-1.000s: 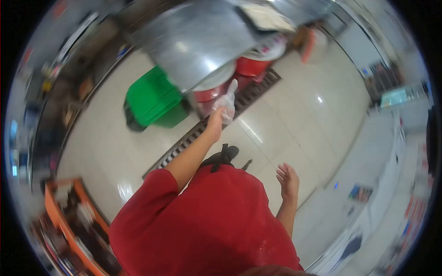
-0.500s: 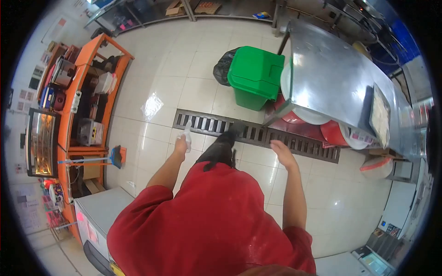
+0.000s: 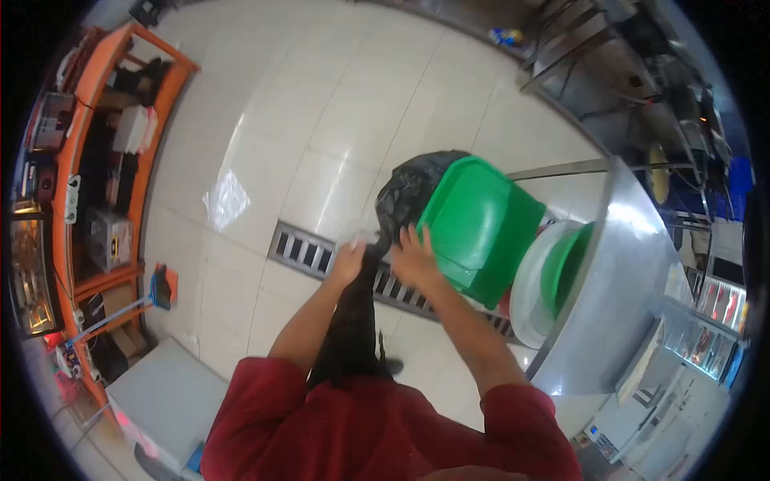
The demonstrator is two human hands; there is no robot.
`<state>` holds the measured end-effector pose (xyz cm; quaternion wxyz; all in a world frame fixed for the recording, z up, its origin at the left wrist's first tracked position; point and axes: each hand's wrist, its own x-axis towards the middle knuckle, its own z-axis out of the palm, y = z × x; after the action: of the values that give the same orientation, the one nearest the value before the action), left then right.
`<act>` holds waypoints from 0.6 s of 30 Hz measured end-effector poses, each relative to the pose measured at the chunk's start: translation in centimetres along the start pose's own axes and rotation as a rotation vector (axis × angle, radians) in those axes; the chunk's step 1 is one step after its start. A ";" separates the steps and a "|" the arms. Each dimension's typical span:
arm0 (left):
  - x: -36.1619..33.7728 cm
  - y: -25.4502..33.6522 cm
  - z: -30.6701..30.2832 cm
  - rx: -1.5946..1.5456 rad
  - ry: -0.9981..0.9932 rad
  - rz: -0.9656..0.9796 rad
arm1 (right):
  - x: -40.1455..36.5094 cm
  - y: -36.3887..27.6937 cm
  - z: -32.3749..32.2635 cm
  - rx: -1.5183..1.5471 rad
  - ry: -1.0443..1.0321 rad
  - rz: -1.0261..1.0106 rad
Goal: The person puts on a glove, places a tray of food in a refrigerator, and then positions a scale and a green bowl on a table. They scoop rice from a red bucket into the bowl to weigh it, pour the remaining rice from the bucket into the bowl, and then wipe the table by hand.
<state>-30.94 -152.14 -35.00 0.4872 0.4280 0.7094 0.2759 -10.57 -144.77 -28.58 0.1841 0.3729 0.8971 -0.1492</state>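
My left hand (image 3: 348, 261) is closed, with a whitish crumpled piece (image 3: 366, 236) showing at its fingertips; its material is too blurred to name. My right hand (image 3: 414, 258) reaches in beside it, fingers apart and holding nothing. Its fingertips overlap the near left edge of a green lidded bin (image 3: 475, 212). The lid is down. A black garbage bag (image 3: 409, 188) bulges out along the bin's left side, just beyond both hands.
A metal floor drain grate (image 3: 301, 250) runs beneath my hands. To the right, a steel table (image 3: 634, 264) stands over a white basin (image 3: 525, 297) and a green basin (image 3: 561, 268). Clear plastic (image 3: 227, 200) lies on the floor. An orange shelf (image 3: 152, 172) lines the left.
I have stepped closer to the bin and the view has turned. Both hands have come together near the bin and bag, the right one moving in from farther out.
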 end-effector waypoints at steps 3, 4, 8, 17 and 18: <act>8.2 -4.7 5.5 -0.136 -0.044 -0.026 | 6.6 3.3 1.6 -0.190 -0.188 0.096; 10.0 -6.4 7.9 -0.183 -0.023 -0.025 | 7.3 4.4 1.7 -0.177 -0.226 0.083; 11.7 2.4 6.6 -0.094 -0.181 -0.161 | 8.4 6.5 0.8 -0.241 -0.376 0.017; 13.4 5.8 8.6 0.310 -0.290 0.064 | 1.1 7.0 -7.7 -0.079 -0.108 0.023; 13.2 7.9 8.5 0.441 -0.392 0.117 | -0.7 7.2 -9.3 0.031 0.019 0.071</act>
<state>-22.44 -136.94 -37.81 0.4933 0.6090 0.6186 0.0548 -7.01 -136.54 -20.93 0.1749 0.4085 0.8827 -0.1530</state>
